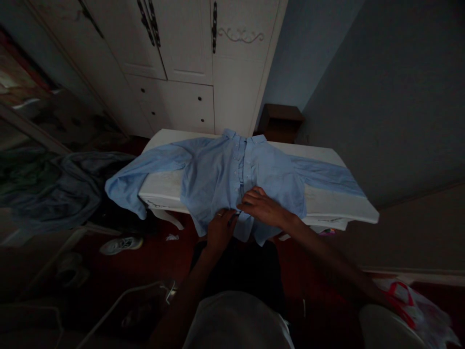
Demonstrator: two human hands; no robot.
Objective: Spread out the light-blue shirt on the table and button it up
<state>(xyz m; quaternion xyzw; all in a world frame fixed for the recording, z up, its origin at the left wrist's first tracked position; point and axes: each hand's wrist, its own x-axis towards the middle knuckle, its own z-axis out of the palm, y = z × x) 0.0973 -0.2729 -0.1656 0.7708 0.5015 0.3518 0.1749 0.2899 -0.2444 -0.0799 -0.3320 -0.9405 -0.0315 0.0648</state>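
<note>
At nine o'clock from the shirt, crumpled dark-grey cloth (82, 179) lies heaped; at eight, a pale laced sneaker (121, 245) rests on the dark-red floor (163, 259). At eleven stands a white panelled wardrobe (181, 53) with dark ornate handles. Centrally, a light-blue, softly creased, long-sleeved button-up shirt (214, 169) lies front up across a white, curved-edged table (327, 199), its left-lying sleeve drooping off the edge. At the shirt's seven o'clock, the left hand (221, 227) has its fingers bent together against the placket; at five, the right hand (263, 207) curls its fingers over it. I cannot tell whether either pinches the fabric. A brown box-shaped cabinet (281, 114) sits at one o'clock, a translucent plastic bag (430, 312) with red handles at four.
</note>
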